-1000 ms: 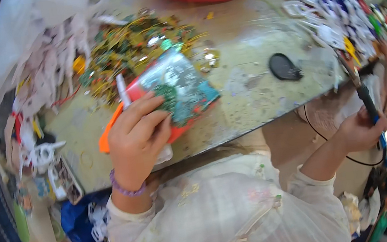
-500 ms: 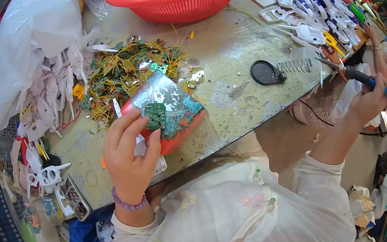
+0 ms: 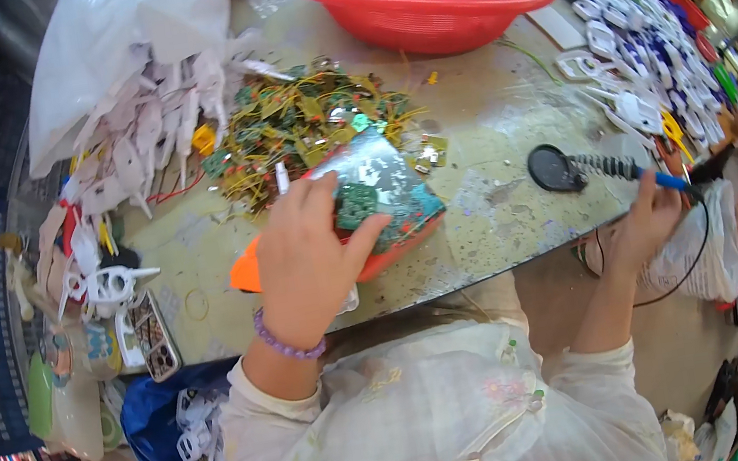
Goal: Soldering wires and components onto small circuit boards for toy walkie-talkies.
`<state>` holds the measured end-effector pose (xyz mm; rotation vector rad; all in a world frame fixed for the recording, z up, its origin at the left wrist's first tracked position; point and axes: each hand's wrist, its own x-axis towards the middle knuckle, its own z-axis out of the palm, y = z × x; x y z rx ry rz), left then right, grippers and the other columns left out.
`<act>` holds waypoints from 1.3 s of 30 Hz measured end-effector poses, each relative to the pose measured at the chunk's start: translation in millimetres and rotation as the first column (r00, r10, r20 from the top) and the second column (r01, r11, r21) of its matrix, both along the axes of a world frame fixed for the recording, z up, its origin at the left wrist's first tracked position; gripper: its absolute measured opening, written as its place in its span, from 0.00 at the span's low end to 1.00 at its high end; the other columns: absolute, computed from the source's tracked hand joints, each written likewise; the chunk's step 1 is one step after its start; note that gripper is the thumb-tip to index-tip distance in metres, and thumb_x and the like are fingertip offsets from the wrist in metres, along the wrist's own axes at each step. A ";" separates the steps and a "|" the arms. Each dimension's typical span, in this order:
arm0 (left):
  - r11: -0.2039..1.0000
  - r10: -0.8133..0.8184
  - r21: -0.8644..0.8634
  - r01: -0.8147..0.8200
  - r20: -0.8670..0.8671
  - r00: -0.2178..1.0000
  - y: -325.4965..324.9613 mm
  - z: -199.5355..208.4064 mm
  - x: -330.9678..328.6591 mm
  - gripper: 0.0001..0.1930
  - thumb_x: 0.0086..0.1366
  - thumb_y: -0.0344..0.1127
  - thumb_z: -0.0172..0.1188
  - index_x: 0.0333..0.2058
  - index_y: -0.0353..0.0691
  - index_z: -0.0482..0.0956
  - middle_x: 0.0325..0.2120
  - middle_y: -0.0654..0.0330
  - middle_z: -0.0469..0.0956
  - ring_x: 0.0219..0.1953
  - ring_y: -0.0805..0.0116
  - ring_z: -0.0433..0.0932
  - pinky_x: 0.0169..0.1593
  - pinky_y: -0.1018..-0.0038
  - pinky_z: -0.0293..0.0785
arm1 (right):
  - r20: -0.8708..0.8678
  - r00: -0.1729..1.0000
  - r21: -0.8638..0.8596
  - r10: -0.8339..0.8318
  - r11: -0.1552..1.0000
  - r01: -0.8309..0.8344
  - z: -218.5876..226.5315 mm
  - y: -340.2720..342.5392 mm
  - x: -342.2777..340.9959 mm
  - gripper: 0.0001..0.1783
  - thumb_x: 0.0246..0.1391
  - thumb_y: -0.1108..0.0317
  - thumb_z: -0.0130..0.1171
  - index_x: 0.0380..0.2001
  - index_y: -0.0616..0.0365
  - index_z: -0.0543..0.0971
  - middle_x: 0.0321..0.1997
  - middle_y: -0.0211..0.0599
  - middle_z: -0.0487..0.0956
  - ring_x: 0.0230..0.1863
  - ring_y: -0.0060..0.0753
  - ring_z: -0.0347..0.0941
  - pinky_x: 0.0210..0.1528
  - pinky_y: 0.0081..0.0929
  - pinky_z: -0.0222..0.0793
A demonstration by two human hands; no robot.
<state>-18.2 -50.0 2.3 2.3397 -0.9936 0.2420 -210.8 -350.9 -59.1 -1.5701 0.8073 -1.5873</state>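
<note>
My left hand [image 3: 304,245], with a purple bead bracelet at the wrist, has its fingers and thumb closed around the edges of a small green circuit board [image 3: 357,205]. The board rests on a red block with a shiny, blotched top [image 3: 384,171]. Off to the right, my right hand [image 3: 649,222] grips the blue handle of a soldering iron [image 3: 670,181]. The iron's front part sits inside the coil spring of a stand [image 3: 605,165], so its tip is hidden. The stand's round black base [image 3: 551,168] lies on the table.
Behind the block is a heap of wired circuit boards [image 3: 296,122]. A red basket [image 3: 443,24] of white plastic parts stands at the back. White parts spill from a bag [image 3: 121,38] at left; white casings [image 3: 637,47] lie far right. A phone [image 3: 153,334] lies near the left edge.
My right hand has brought the soldering iron left and into the coil stand; before, it was held outside the coil. The left hand still holds the circuit board on the block. The whole view has shifted.
</note>
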 end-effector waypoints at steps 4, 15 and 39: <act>1.000 0.009 -0.028 -0.009 -0.007 1.000 -2.3 1.6 -1.0 0.20 0.47 0.39 0.66 0.37 0.33 0.77 0.30 0.51 0.75 0.32 0.54 0.75 0.36 0.64 0.72 | 0.131 0.987 0.141 0.093 0.984 -0.111 -62.2 53.5 -2.2 0.08 0.55 0.75 0.54 0.38 0.62 0.70 0.36 0.31 0.71 0.33 0.17 0.66 0.37 0.14 0.63; 0.670 -0.480 -0.741 0.046 -0.385 0.788 25.8 -6.0 -2.1 0.27 0.51 0.21 0.52 0.53 0.33 0.64 0.45 0.53 0.73 0.47 0.67 0.74 0.52 0.71 0.69 | 0.190 0.336 0.328 0.923 0.263 -0.907 27.6 132.2 84.9 0.19 0.53 0.80 0.55 0.49 0.63 0.69 0.47 0.33 0.72 0.46 0.20 0.69 0.44 0.19 0.70; 0.756 -0.396 -0.643 0.124 -0.298 0.869 48.4 -23.0 8.4 0.24 0.49 0.24 0.58 0.49 0.32 0.70 0.40 0.53 0.77 0.43 0.64 0.77 0.48 0.71 0.72 | -0.483 -0.023 -0.054 0.875 -0.056 -0.997 119.5 166.1 151.9 0.18 0.51 0.77 0.60 0.47 0.60 0.77 0.30 0.29 0.78 0.28 0.14 0.68 0.30 0.15 0.65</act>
